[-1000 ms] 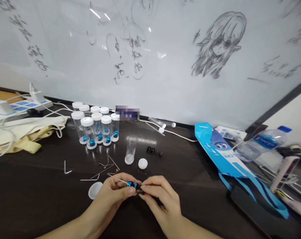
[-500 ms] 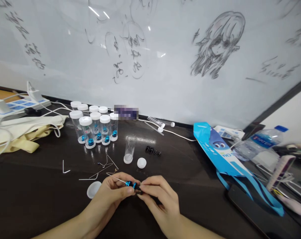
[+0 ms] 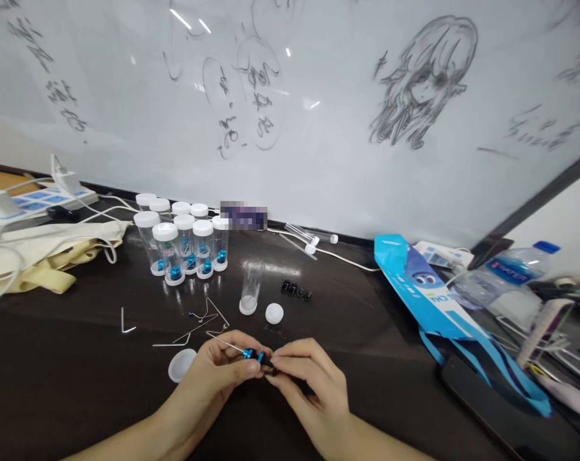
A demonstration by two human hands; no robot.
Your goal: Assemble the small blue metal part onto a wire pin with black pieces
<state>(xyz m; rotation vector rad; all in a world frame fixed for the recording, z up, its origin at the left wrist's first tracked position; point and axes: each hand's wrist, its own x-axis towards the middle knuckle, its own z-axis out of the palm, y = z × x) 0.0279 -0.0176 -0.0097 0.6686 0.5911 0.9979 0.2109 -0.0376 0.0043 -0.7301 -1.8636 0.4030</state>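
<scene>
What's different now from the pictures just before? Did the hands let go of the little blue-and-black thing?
Nothing was picked up or let go, and I see no clear move; the whole view just shifts slightly, likely from the camera. The left hand and right hand still hold the blue-and-black thing. The clear tube, white cap and black parts stayed put.

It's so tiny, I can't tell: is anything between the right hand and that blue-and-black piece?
Nothing visible: the right hand touches the black end of the blue-and-black piece, which the left hand holds.
</scene>
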